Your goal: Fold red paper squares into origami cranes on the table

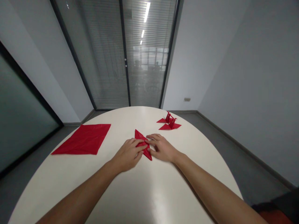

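A partly folded piece of red paper (139, 134), long and pointed at both ends, lies slantwise on the white table in front of me. My left hand (128, 154) has its fingers on the paper's middle from the left, holding it against the tabletop. From the other side, the index finger and thumb of my right hand (163, 147) grip the paper's right edge; its other fingers stretch out past it. The fingertips of both hands nearly meet and hide the centre folds.
Two folded red paper cranes (171, 125) stand close together at the back right. A flat red paper sheet (86, 140) lies on the left, reaching the rim of the round white table (130, 199). Beyond the table are a glass partition with blinds (144, 77) and grey walls.
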Action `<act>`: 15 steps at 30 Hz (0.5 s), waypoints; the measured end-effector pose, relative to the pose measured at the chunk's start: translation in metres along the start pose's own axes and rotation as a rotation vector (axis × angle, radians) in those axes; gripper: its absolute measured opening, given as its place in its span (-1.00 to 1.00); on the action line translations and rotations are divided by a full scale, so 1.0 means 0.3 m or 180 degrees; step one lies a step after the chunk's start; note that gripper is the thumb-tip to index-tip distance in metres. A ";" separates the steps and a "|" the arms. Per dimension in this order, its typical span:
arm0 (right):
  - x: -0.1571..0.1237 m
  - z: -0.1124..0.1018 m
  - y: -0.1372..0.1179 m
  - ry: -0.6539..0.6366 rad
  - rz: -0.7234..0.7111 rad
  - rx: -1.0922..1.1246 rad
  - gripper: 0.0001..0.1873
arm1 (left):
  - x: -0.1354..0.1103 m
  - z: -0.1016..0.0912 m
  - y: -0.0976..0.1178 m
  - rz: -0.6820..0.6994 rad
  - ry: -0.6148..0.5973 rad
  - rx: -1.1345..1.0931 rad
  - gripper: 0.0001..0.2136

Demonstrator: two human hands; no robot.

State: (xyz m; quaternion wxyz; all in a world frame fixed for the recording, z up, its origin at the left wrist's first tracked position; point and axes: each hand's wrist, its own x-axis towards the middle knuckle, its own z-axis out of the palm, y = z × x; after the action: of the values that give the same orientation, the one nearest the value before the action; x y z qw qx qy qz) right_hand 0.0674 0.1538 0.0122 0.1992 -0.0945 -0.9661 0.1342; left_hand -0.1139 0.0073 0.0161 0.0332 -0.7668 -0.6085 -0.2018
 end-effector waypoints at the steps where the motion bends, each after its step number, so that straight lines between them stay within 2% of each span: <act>1: 0.000 0.001 0.000 -0.0003 -0.0003 0.0006 -0.57 | 0.001 0.003 0.000 0.0002 0.0036 -0.0010 -0.66; 6: 0.001 -0.004 -0.005 0.0083 -0.0012 0.0145 -0.58 | -0.004 0.028 0.001 -0.0292 0.0278 -0.0030 -0.70; 9: 0.005 -0.012 -0.010 0.0141 -0.0086 0.0310 -0.68 | -0.006 0.034 0.002 -0.0517 0.0347 0.0109 -0.70; 15: 0.015 -0.030 -0.013 0.0231 -0.0203 0.0337 -0.85 | -0.006 0.026 -0.005 -0.0512 0.0308 0.0221 -0.71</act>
State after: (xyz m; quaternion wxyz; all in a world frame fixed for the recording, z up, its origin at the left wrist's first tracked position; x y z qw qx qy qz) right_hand 0.0666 0.1532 0.0229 0.2429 -0.0578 -0.9523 0.1752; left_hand -0.1135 0.0083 0.0081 0.0727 -0.7032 -0.6724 -0.2193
